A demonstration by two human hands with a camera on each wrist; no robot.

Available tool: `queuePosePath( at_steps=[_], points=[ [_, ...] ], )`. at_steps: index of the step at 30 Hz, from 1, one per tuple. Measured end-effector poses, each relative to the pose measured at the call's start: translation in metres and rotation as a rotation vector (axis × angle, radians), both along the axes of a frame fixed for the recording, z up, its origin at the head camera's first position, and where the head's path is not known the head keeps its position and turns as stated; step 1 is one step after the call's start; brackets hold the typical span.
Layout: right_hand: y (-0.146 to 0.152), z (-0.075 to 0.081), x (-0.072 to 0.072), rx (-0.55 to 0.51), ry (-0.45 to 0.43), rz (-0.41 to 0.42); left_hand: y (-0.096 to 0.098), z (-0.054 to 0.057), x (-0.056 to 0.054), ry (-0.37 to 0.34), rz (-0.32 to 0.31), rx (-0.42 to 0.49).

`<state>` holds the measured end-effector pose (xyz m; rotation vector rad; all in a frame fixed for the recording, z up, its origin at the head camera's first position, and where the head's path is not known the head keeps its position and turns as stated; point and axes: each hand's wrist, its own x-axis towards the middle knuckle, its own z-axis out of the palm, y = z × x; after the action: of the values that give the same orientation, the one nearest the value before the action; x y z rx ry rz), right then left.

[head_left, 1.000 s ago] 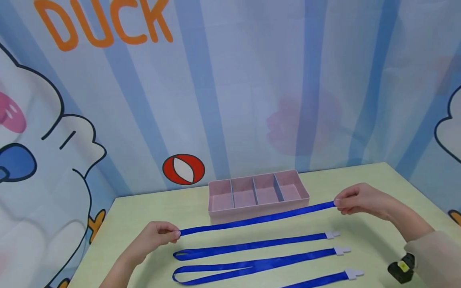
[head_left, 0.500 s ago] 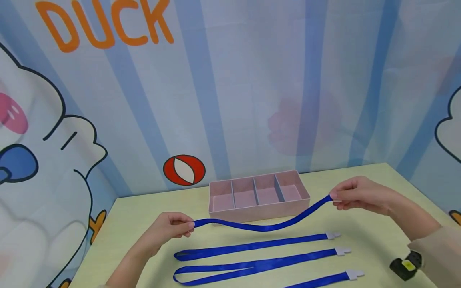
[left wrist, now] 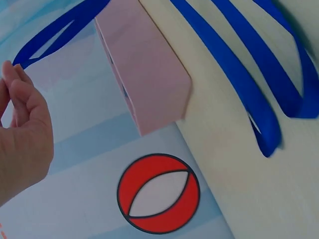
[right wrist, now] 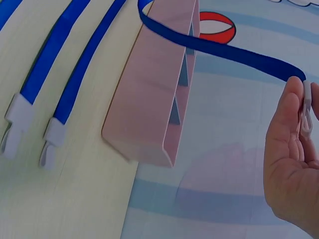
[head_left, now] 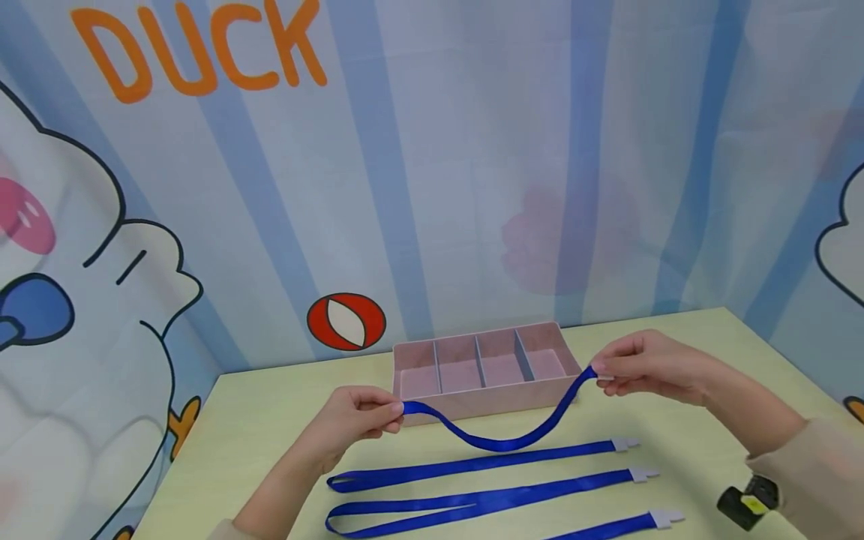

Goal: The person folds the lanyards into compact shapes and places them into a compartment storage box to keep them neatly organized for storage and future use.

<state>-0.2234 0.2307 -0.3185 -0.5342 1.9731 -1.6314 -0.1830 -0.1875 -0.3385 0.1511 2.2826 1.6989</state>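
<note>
Lanyard (head_left: 499, 444) of flat, glossy blue ribbon with a pale plastic clip (right wrist: 307, 94) sags in the air in front of the pink, rectangular, four-compartment box (head_left: 486, 400). Before the box's left end, the left hand (head_left: 361, 416) pinches one doubled end between thumb and fingers; by its right end, the right hand (head_left: 641, 364) pinches the clip end. Nearer than the box, three similar blue ribbon lanyards (head_left: 540, 454) with white clips (head_left: 640, 475) lie side by side on the pale yellow table (head_left: 283, 390), the farthest from it cut off at the head view's lower edge. Behind the box hangs a blue-striped fabric backdrop (head_left: 472, 150).
</note>
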Motion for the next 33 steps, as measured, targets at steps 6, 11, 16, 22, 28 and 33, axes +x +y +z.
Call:
queuePosePath(
  at_steps=[6, 11, 16, 22, 28, 33],
  points=[
    [-0.018, 0.006, 0.004, -0.019, -0.030, -0.004, 0.020, 0.008, 0.003, -0.001, -0.017, 0.024],
    [-0.035, 0.010, 0.008, -0.035, -0.007, 0.028, 0.036, 0.013, 0.006, -0.001, -0.050, 0.059],
    [-0.052, 0.013, 0.013, -0.057, -0.032, 0.044, 0.050, 0.016, 0.008, -0.002, -0.071, 0.089],
    [-0.070, 0.016, 0.019, -0.072, -0.055, 0.058, 0.066, 0.017, 0.011, -0.007, -0.093, 0.118],
    [-0.086, 0.021, 0.024, -0.062, -0.068, 0.052, 0.085, 0.016, 0.013, -0.009, -0.110, 0.145],
    [-0.097, 0.016, 0.027, -0.100, -0.085, 0.056, 0.092, 0.016, 0.014, -0.011, -0.113, 0.126]
  ],
)
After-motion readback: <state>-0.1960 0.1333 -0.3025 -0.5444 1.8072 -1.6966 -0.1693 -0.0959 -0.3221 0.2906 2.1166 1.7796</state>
